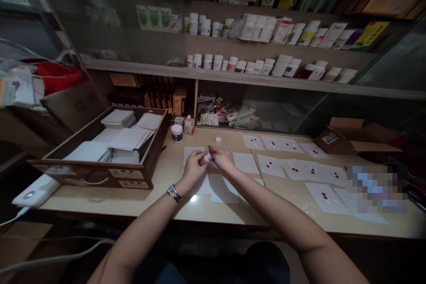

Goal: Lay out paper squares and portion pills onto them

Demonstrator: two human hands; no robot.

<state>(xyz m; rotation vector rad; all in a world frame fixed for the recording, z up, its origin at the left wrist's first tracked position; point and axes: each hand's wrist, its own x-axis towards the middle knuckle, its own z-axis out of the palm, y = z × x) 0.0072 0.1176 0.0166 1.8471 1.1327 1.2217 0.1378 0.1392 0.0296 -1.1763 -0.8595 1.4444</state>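
Note:
Above the papers in the middle of the table, a small white pill bottle (pixel 207 158) is held between my two hands. My left hand (pixel 193 167) is closed around it from the left. The fingers of my right hand (pixel 222 160) are closed at its other side, partly covering it. A white bottle cap (pixel 218 140) lies just beyond my hands. Under and around them are blank white paper squares (pixel 245 163). On the right, several more paper squares (pixel 271 169) carry dark red and white pills (pixel 313 171).
To the left sits a wooden drawer (pixel 156 171) with stacks of white paper. A white jar with a dark label (pixel 177 133) and small boxes (pixel 189 125) stand behind. At right is an open cardboard box (pixel 346 137); shelves of medicine bottles (pixel 261 66) rise behind the table.

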